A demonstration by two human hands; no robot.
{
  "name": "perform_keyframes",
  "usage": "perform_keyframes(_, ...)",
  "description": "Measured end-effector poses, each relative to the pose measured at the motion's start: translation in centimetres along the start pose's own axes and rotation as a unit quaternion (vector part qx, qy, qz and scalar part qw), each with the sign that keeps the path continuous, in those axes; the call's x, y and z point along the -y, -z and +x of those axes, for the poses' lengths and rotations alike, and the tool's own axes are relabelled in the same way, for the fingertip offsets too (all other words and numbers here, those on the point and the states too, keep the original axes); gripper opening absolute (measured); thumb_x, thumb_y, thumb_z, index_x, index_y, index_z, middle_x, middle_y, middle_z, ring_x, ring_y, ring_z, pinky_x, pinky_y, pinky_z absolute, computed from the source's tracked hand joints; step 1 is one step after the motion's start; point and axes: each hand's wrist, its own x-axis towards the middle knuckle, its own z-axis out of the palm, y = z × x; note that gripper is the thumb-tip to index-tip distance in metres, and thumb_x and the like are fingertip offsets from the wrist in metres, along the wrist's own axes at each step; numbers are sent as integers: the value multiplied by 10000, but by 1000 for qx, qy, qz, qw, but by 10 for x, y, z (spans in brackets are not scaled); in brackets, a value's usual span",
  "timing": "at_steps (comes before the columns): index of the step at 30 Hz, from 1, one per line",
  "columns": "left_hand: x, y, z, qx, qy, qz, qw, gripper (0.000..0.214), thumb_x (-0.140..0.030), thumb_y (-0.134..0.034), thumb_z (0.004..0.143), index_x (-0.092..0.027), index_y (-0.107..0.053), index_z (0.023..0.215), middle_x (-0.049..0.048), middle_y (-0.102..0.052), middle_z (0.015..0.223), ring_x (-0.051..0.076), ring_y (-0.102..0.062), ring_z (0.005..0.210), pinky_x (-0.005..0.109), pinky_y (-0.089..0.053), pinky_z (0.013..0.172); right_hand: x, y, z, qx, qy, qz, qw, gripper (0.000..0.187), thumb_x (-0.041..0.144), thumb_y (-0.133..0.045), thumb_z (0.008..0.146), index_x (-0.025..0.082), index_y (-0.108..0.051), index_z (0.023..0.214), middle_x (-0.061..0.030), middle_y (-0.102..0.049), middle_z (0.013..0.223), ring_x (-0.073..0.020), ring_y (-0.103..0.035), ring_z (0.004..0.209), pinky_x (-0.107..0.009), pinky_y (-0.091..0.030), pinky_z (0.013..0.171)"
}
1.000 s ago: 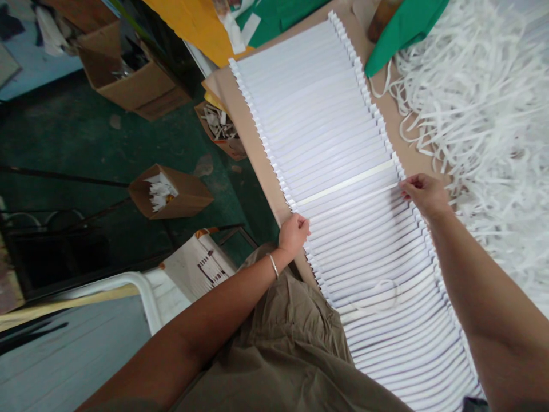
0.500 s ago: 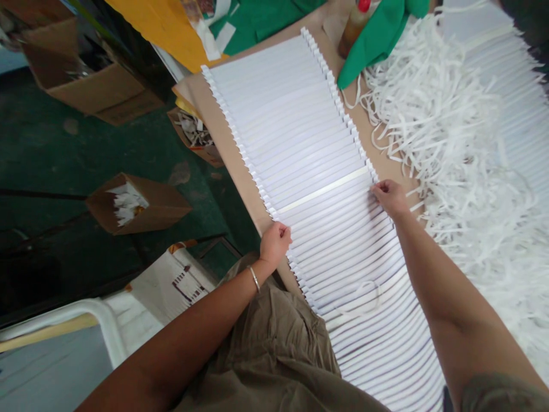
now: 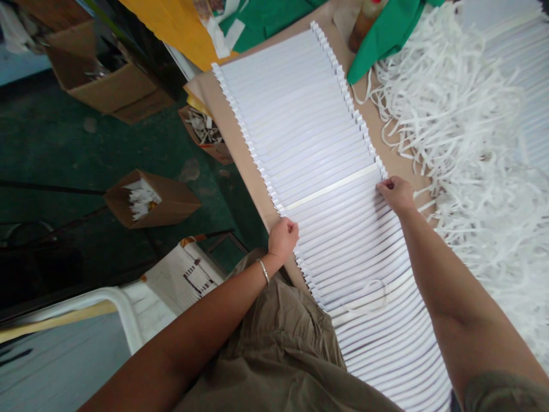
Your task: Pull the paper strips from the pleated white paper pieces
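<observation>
A long fan of overlapping white paper sheets [image 3: 309, 120] lies along a brown board [image 3: 234, 129], each sheet stepped a little from the one before. A cream strip [image 3: 332, 187] runs across the fan at mid height. My left hand [image 3: 283, 237], with a bangle at the wrist, is closed in a pinch on the left end of a sheet just below that strip. My right hand [image 3: 397, 193] pinches the right end of the same sheet. A loose curl of white strip [image 3: 377, 289] lies on the sheets nearer to me.
A big heap of white paper strips [image 3: 463, 131] covers the table on the right. Green cloth [image 3: 386, 31] and a glue bottle [image 3: 364, 20] sit at the far end. Cardboard boxes [image 3: 150, 197] with scraps stand on the dark green floor at left. A white chair frame [image 3: 120, 303] is near my lap.
The view shifted slightly; both hands stay pinched on the ends of the same sheet just below the cream strip, with hardly any movement along the fan.
</observation>
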Motion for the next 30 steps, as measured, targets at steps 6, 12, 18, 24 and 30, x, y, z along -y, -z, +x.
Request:
perform_keyframes(6,0,3,2,-19,-13,150,988,201,-360,-550,905,-230,-524,753,39,-665,741,194,-633,737,262,-382,632,5,5,-10,-59,10,8,998,200,268,-573,750,171,-639,911,-55,-637,793,-188,-560,721,-345,-480,767)
perform_keyframes(12,4,16,-11,-20,-36,172,984,84,-287,-537,904,-213,-570,924,62,-696,863,213,-655,806,281,-421,706,-2,51,-118,249,167,38,953,309,414,-596,840,196,-684,1041,-31,-624,816,-159,-563,699,-297,-471,695)
perform_keyframes(18,-5,2,-44,108,-133,84,982,84,-216,-528,882,-209,-611,869,19,-666,742,175,-628,734,259,-438,680,-17,51,-231,436,278,-70,853,266,220,-617,839,225,-706,1090,-90,-643,1007,-205,-611,892,-362,-483,873)
perform_keyframes(24,-33,-19,-81,255,-211,-32,943,74,-192,-609,824,-208,-672,788,10,-668,680,161,-595,624,255,-451,603,16,30,-250,333,303,-104,887,140,248,-566,882,193,-694,863,-112,-661,981,-225,-619,917,-367,-470,867)
perform_keyframes(30,-46,-6,-93,221,-243,21,944,43,-241,-662,821,-209,-658,794,77,-691,777,222,-609,695,314,-442,646,83,17,-239,379,201,30,903,156,248,-544,861,231,-697,839,-20,-718,719,-180,-672,716,-266,-456,671)
